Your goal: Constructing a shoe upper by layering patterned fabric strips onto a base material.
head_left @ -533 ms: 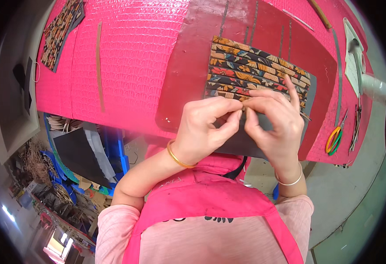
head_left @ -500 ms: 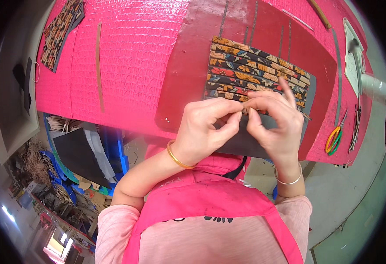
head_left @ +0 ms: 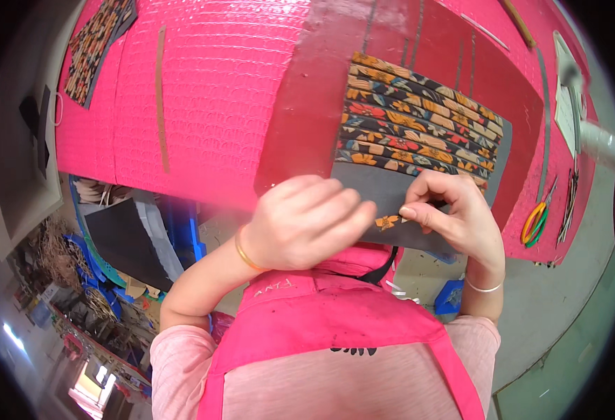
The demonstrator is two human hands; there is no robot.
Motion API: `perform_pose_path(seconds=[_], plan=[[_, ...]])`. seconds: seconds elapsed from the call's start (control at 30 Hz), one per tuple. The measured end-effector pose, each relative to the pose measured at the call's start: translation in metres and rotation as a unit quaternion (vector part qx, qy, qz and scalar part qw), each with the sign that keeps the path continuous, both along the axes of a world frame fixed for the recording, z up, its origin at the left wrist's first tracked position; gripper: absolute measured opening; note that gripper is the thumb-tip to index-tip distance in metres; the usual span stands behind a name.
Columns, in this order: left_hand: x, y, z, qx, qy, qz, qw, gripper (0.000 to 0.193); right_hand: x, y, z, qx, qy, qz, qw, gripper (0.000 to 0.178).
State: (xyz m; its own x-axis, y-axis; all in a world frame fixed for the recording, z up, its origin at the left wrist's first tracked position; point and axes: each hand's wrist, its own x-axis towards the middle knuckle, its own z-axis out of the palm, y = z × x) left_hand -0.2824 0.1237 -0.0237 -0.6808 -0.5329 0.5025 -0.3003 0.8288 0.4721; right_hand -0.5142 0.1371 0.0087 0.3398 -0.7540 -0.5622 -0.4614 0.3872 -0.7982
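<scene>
My right hand (head_left: 454, 213) is closed in a pinch, thumb against forefinger, on a floral fabric strip (head_left: 387, 222). A short orange-and-dark stretch of that strip shows between my hands. My left hand (head_left: 314, 222) is just left of it, blurred by motion, its fingers curled and its thumb hidden; whatever it grips is out of sight. Beyond my hands, several folded floral strips (head_left: 419, 122) lie in rows, side by side, on a dark grey sheet (head_left: 365, 180). The sheet's near part runs beneath my hands.
Under the sheet is a dark red mat (head_left: 297, 126) on a pink-covered table (head_left: 209, 91). Scissors (head_left: 534, 222) with yellow and green handles lie at right. A brown strip (head_left: 162, 98) and a floral piece (head_left: 97, 52) lie left. A blue bin (head_left: 194, 234) stands below the left edge.
My hands have come apart and nearer to me, off the floral rows; the left has swung left and blurred. A stretch of strip now shows between them. The whole view has shifted slightly.
</scene>
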Motion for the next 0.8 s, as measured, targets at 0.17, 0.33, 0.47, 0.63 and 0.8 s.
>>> perform_pose_path(seconds=[0.17, 0.33, 0.47, 0.63, 0.8], plan=[[0.018, 0.029, -0.021, 0.091, -0.141, 0.123, 0.978, 0.039, 0.027, 0.001, -0.027, -0.076, 0.017, -0.074, 0.994, 0.01], [0.017, 0.034, -0.025, 0.075, -0.153, 0.14, 0.975, 0.042, 0.039, -0.006, -0.03, -0.057, 0.061, -0.089, 0.993, 0.013], [0.017, 0.034, -0.026, 0.079, -0.139, 0.138, 0.978, 0.043, 0.04, -0.007, -0.031, -0.061, 0.067, -0.095, 0.991, 0.013], [0.015, 0.038, -0.03, 0.089, -0.143, 0.144, 0.975, 0.04, 0.04, -0.008, -0.03, -0.063, 0.078, -0.094, 0.991, 0.013], [0.014, 0.038, -0.032, 0.027, -0.22, 0.145, 0.964, 0.013, 0.042, -0.005, -0.028, -0.156, 0.124, -0.057, 0.978, 0.017]])
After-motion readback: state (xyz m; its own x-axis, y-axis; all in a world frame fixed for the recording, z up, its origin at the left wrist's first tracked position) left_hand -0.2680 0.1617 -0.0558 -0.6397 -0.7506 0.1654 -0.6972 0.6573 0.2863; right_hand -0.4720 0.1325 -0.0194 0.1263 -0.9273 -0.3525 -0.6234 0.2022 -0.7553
